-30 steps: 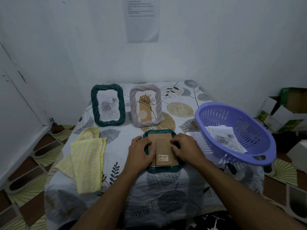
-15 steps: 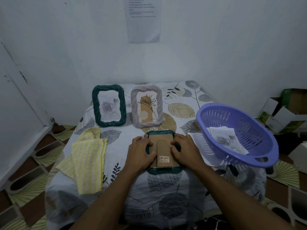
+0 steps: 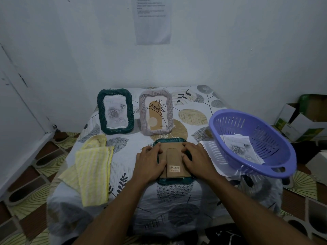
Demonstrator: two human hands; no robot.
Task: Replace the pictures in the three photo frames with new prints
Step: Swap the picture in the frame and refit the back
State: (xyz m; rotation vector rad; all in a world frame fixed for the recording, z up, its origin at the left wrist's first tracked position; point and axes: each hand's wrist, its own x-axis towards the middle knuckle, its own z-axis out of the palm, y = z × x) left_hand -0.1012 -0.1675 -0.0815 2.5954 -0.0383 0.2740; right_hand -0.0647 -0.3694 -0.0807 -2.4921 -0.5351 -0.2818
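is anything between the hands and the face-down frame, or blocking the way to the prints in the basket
Nothing visible. Both the left hand and right hand already rest on the cardboard back of the face-down green frame. The prints lie uncovered in the open purple basket just right of it, with only bare tablecloth and loose papers between.

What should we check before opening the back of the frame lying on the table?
1. Frame lies face down, brown back up: ok.
2. Left hand and right hand press on the back, one on each side: ok.
3. Clips holding the back are loose: cannot tell, fingers hide them.
4. New prints wait in the purple basket: ok.
5. Yellow cloth lies clear of the frame: ok.
6. The two standing frames, green and grey, are upright behind: ok.
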